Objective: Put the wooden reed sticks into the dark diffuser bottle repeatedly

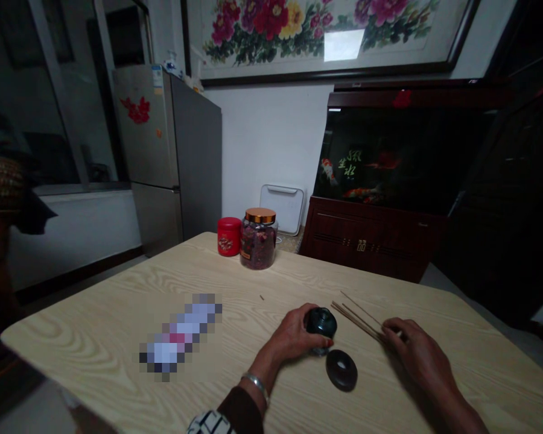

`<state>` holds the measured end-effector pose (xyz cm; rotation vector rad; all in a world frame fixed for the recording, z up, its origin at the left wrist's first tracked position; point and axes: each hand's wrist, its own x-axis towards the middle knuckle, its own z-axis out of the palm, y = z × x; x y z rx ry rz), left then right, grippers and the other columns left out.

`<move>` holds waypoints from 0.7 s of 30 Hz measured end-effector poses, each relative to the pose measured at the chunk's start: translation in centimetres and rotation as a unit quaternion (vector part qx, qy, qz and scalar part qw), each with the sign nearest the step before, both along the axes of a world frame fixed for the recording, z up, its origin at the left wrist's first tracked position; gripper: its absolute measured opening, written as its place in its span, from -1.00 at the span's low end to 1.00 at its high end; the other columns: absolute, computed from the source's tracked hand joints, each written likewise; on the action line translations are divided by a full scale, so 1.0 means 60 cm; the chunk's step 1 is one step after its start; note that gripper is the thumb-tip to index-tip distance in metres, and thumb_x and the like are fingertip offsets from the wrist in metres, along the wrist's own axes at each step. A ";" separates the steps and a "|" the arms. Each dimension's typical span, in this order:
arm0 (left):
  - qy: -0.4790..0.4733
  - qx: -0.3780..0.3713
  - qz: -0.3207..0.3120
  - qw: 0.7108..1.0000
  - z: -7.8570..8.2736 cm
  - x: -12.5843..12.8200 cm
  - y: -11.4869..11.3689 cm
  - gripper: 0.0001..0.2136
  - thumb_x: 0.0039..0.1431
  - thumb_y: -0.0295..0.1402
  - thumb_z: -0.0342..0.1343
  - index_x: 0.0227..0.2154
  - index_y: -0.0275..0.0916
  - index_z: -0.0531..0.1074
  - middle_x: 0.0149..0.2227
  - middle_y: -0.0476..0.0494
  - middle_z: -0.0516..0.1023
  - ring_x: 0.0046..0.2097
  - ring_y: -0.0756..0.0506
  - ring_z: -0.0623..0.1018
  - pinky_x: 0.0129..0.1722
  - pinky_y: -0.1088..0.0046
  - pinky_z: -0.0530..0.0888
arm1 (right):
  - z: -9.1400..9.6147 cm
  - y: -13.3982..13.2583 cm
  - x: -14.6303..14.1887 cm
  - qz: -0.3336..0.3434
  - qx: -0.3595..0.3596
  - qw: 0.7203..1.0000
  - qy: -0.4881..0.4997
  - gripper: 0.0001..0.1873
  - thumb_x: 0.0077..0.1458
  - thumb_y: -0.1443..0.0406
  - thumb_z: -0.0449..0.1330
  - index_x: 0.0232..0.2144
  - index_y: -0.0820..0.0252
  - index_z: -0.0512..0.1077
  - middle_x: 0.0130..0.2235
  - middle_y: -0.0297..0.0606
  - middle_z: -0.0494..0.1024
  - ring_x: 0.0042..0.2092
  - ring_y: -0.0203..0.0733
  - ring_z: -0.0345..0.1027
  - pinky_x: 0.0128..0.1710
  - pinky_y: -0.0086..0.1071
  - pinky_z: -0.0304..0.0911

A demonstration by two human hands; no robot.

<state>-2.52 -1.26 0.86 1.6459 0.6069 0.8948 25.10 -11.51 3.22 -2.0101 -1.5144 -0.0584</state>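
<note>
My left hand (292, 334) is wrapped round a small dark glass bottle (321, 323), which stands upright on the table with its narrow neck up. Just in front of the bottle lies a dark oval disc (342, 370) with a light spot at its middle. To the right, my right hand (419, 352) pinches several thin brown sticks (359, 320) near their lower ends. Their far tips point up and left toward the bottle, apart from it. The fingers of my right hand partly hide the near ends of the sticks.
The wood-grain table (117, 301) holds a red canister (229, 236) and a glass jar (258, 244) with a copper lid at its far edge. A blurred-out long item (181, 336) lies on the left. A tiny stick fragment (262, 297) lies mid-table. Behind stand a fridge (199, 157) and fish tank (402, 157).
</note>
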 end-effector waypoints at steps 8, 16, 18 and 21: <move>-0.012 -0.007 -0.001 1.000 -0.001 0.002 -0.001 -0.38 -0.26 -0.32 0.48 -0.04 -0.29 0.48 -0.17 -0.14 0.56 -0.15 -0.13 0.51 -0.14 0.41 0.42 | 0.138 0.039 -0.053 0.057 0.218 0.877 0.425 -0.61 -0.16 0.02 0.39 -0.32 0.12 0.53 -0.31 -0.22 0.58 -0.29 -0.11 0.46 -0.38 -0.34 0.32; -0.006 -0.033 0.002 0.999 0.008 0.003 -0.003 -0.34 -0.30 -0.34 0.48 -0.02 -0.30 0.48 -0.15 -0.17 0.56 -0.13 -0.14 0.51 -0.12 0.41 0.42 | 0.185 0.080 -0.133 0.153 0.247 0.875 0.387 -0.64 -0.06 0.04 0.38 -0.31 0.16 0.53 -0.33 -0.19 0.59 -0.29 -0.14 0.46 -0.35 -0.32 0.37; -0.003 -0.030 0.001 1.000 0.008 0.004 -0.003 -0.34 -0.29 -0.32 0.48 -0.01 -0.30 0.48 -0.13 -0.18 0.57 -0.12 -0.15 0.51 -0.12 0.41 0.42 | 0.176 0.088 -0.138 0.161 0.234 0.882 0.376 -0.64 -0.04 0.03 0.37 -0.30 0.17 0.53 -0.34 -0.20 0.58 -0.29 -0.13 0.46 -0.35 -0.32 0.37; 0.003 -0.014 0.012 1.000 0.008 0.006 -0.001 -0.34 -0.29 -0.32 0.48 -0.01 -0.29 0.48 -0.12 -0.17 0.57 -0.10 -0.16 0.50 -0.10 0.41 0.41 | 0.165 0.098 -0.138 0.175 0.216 0.888 0.366 -0.64 -0.01 0.03 0.35 -0.30 0.17 0.52 -0.35 -0.21 0.58 -0.29 -0.14 0.46 -0.35 -0.33 0.38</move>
